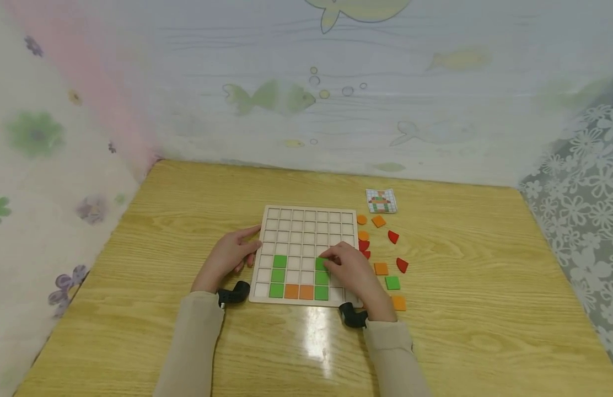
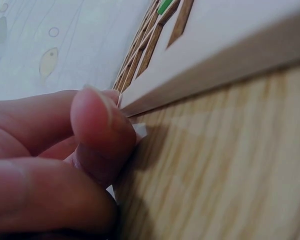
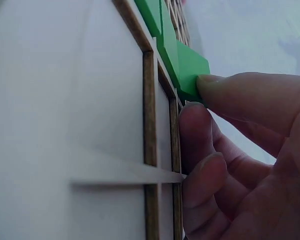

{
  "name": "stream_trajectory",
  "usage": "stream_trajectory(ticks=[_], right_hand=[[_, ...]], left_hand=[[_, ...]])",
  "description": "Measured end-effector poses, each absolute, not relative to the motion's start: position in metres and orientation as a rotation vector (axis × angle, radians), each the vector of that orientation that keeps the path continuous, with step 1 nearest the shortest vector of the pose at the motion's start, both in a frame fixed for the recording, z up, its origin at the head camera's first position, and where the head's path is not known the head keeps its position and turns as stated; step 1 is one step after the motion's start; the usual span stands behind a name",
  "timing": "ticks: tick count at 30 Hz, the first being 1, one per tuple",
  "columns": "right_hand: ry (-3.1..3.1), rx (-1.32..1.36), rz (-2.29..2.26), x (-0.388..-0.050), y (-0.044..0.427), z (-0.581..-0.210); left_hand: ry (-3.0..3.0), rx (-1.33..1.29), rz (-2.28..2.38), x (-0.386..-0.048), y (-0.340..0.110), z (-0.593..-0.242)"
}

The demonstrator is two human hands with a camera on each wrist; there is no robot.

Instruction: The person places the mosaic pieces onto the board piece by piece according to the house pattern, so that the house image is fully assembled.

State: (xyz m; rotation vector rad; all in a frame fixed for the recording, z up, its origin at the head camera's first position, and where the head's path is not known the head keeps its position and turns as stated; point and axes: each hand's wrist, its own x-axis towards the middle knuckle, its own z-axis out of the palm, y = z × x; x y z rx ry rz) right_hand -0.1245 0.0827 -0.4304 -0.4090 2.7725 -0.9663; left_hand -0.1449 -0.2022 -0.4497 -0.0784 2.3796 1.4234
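Observation:
A pale wooden grid board (image 1: 303, 240) lies flat on the table. My right hand (image 1: 355, 273) pinches a green square tile (image 3: 192, 67) between thumb and finger; in the right wrist view it stands tilted, its lower edge at the board. Below it in the same column are more green tiles (image 1: 321, 293). A second green column (image 1: 278, 275) stands toward the left, with two orange tiles (image 1: 299, 291) between the columns in the bottom row. At the board's left edge, my left hand (image 1: 228, 257) touches the side with loosely bent fingers.
Right of the board lie loose orange squares (image 1: 381, 269), orange discs (image 1: 361, 219), red quarter-circles (image 1: 402, 265) and a green square (image 1: 393, 283). Behind them is a small pattern card (image 1: 381, 201). The wooden table (image 1: 465, 309) meets a printed wall covering (image 1: 336, 121) at the back.

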Motion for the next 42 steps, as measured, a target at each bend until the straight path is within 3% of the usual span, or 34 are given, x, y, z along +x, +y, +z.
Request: stream_trajectory(ticks=[42], right_hand=[[2.707, -0.285, -1.116, -0.125, 0.101, -0.422]], left_hand=[[2.389, -0.058, 1.415, -0.143, -0.203, -0.447]])
